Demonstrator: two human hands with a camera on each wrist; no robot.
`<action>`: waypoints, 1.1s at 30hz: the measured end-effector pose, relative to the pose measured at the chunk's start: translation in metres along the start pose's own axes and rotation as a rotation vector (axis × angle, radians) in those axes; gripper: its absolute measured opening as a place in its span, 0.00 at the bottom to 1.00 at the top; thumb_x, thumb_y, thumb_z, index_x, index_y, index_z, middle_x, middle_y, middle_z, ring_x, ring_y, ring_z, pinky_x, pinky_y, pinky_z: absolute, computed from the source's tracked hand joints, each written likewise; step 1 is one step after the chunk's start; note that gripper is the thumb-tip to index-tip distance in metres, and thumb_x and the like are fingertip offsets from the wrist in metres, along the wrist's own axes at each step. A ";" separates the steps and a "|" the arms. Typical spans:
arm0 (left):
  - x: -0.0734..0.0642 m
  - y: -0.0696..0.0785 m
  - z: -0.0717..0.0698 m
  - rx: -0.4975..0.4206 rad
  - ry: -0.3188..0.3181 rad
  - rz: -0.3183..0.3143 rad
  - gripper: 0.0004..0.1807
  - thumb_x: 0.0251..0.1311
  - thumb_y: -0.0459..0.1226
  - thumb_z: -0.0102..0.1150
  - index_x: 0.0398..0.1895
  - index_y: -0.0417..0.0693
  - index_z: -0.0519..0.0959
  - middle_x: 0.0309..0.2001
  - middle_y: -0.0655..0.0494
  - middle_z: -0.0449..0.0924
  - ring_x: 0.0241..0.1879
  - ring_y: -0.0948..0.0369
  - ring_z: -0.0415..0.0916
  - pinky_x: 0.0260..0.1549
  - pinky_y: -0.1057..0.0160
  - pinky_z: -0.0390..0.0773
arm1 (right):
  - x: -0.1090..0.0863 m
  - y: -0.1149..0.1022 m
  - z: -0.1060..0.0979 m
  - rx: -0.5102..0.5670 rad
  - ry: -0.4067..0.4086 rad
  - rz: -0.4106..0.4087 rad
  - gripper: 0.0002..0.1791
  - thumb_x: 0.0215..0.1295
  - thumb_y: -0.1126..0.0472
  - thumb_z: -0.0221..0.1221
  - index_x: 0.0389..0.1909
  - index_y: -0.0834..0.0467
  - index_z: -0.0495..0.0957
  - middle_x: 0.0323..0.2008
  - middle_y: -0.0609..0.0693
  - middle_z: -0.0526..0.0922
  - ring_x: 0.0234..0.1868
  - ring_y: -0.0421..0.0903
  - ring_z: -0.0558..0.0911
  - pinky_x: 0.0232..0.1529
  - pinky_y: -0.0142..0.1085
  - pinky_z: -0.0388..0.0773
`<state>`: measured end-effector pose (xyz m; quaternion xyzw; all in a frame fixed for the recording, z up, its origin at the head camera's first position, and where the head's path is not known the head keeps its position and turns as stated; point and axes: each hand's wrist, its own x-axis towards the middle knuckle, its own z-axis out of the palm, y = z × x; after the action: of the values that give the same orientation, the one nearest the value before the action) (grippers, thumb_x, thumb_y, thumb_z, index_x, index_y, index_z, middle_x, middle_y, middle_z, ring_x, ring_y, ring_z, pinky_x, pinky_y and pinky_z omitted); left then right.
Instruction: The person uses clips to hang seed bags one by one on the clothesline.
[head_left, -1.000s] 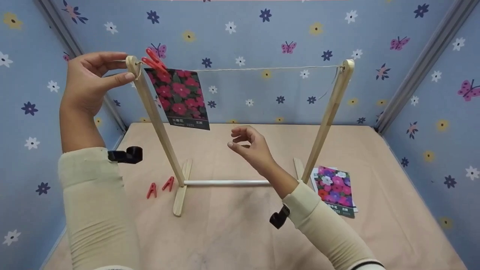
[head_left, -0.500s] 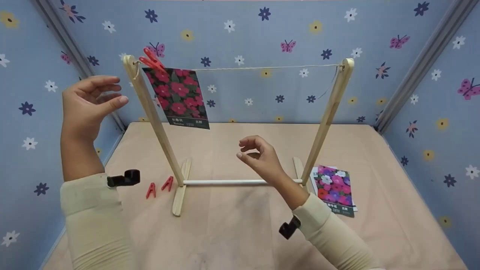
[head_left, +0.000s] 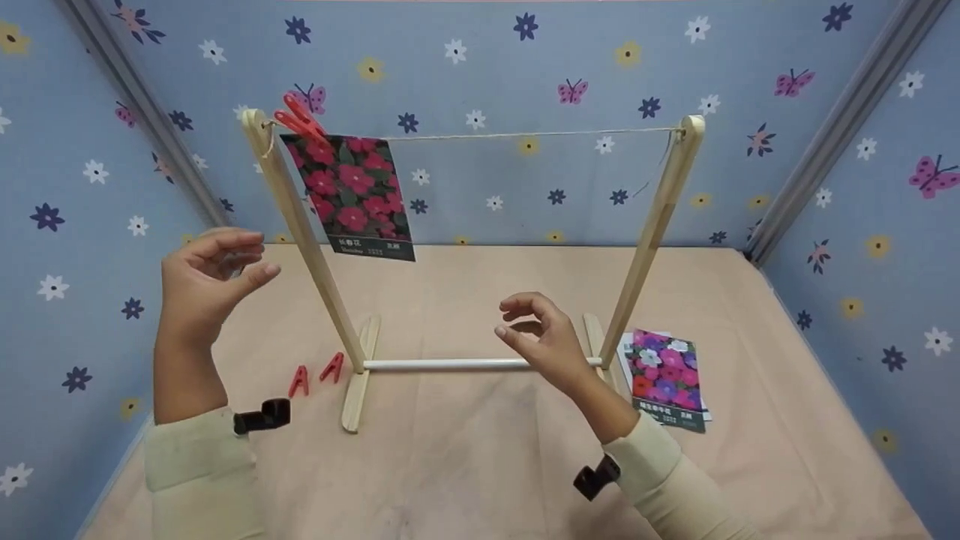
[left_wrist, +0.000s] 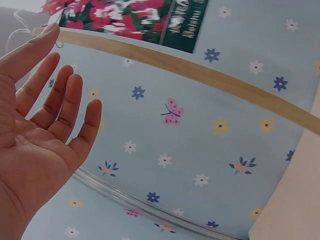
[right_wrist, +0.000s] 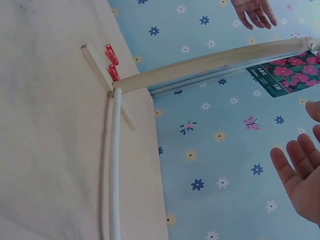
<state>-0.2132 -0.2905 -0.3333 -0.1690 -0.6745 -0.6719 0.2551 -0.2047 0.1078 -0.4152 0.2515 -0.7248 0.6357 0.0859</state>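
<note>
My left hand (head_left: 206, 281) hovers left of the wooden stand's left post (head_left: 304, 232), fingers loosely bent and holding nothing. My right hand (head_left: 547, 337) is held in the air above the white crossbar (head_left: 450, 365), likewise with nothing in it. From the string (head_left: 525, 135) between the posts hangs a card with red flowers (head_left: 356, 195), fixed by a red clothespin (head_left: 301, 120) at its upper left corner; the card tilts. Two more red clothespins (head_left: 298, 381) lie on the table left of the stand's foot (head_left: 352, 409). Both the hanging card and the post show in the left wrist view.
A card with multicoloured flowers (head_left: 667, 375) lies on other paper right of the right post (head_left: 656, 232). The table (head_left: 465, 465) has a pale pink cover. Flowered blue panels (head_left: 480, 67) stand at the back and sides, joined by grey poles (head_left: 847, 135).
My left hand has let go of the left post's top and come down beside it. The right hand has moved a little down and to the right.
</note>
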 end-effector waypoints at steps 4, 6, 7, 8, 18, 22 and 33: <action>-0.016 -0.012 0.002 0.024 -0.015 -0.013 0.18 0.44 0.14 0.65 0.42 0.22 0.80 0.42 0.45 0.79 0.41 0.55 0.76 0.48 0.67 0.76 | -0.008 -0.015 -0.004 -0.024 -0.003 -0.012 0.16 0.60 0.75 0.62 0.48 0.74 0.72 0.47 0.66 0.76 0.49 0.62 0.77 0.51 0.53 0.77; -0.024 -0.017 0.005 0.071 -0.010 -0.033 0.17 0.44 0.15 0.66 0.42 0.21 0.79 0.43 0.47 0.79 0.41 0.54 0.76 0.48 0.67 0.76 | -0.012 -0.021 -0.005 -0.035 0.002 -0.016 0.15 0.60 0.75 0.62 0.48 0.74 0.73 0.47 0.66 0.76 0.48 0.62 0.77 0.51 0.53 0.77; -0.028 -0.019 0.005 0.097 -0.005 -0.045 0.17 0.45 0.15 0.67 0.42 0.22 0.79 0.43 0.48 0.79 0.42 0.54 0.76 0.48 0.67 0.76 | -0.013 -0.022 -0.006 -0.040 0.006 -0.017 0.15 0.60 0.75 0.62 0.47 0.74 0.73 0.46 0.66 0.76 0.48 0.62 0.77 0.51 0.54 0.77; -0.032 -0.022 0.006 0.123 -0.001 -0.059 0.17 0.45 0.16 0.67 0.42 0.23 0.80 0.43 0.48 0.78 0.42 0.54 0.76 0.48 0.67 0.76 | -0.015 -0.022 -0.007 -0.044 0.010 -0.017 0.15 0.60 0.75 0.62 0.47 0.74 0.73 0.46 0.66 0.76 0.48 0.62 0.77 0.51 0.54 0.77; -0.075 -0.064 0.011 0.177 0.072 -0.132 0.12 0.49 0.19 0.67 0.39 0.26 0.82 0.40 0.45 0.78 0.38 0.56 0.77 0.46 0.70 0.78 | -0.028 -0.010 -0.015 -0.105 0.047 -0.070 0.15 0.58 0.76 0.63 0.45 0.76 0.73 0.44 0.69 0.77 0.46 0.50 0.79 0.48 0.57 0.77; -0.091 -0.076 0.014 0.235 0.105 -0.176 0.10 0.51 0.23 0.69 0.38 0.29 0.83 0.39 0.47 0.79 0.39 0.56 0.78 0.45 0.71 0.78 | -0.035 -0.005 -0.020 -0.104 0.077 -0.042 0.15 0.58 0.76 0.64 0.45 0.76 0.73 0.44 0.67 0.77 0.45 0.45 0.79 0.49 0.53 0.79; -0.130 -0.107 0.013 0.397 0.143 -0.292 0.12 0.50 0.30 0.74 0.38 0.36 0.85 0.39 0.46 0.80 0.38 0.55 0.77 0.41 0.71 0.78 | -0.052 0.007 -0.036 -0.079 0.174 0.064 0.15 0.59 0.76 0.63 0.46 0.74 0.74 0.43 0.61 0.79 0.45 0.58 0.79 0.49 0.41 0.81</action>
<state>-0.1702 -0.2672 -0.4947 0.0316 -0.7907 -0.5662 0.2308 -0.1703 0.1565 -0.4377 0.1686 -0.7468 0.6284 0.1380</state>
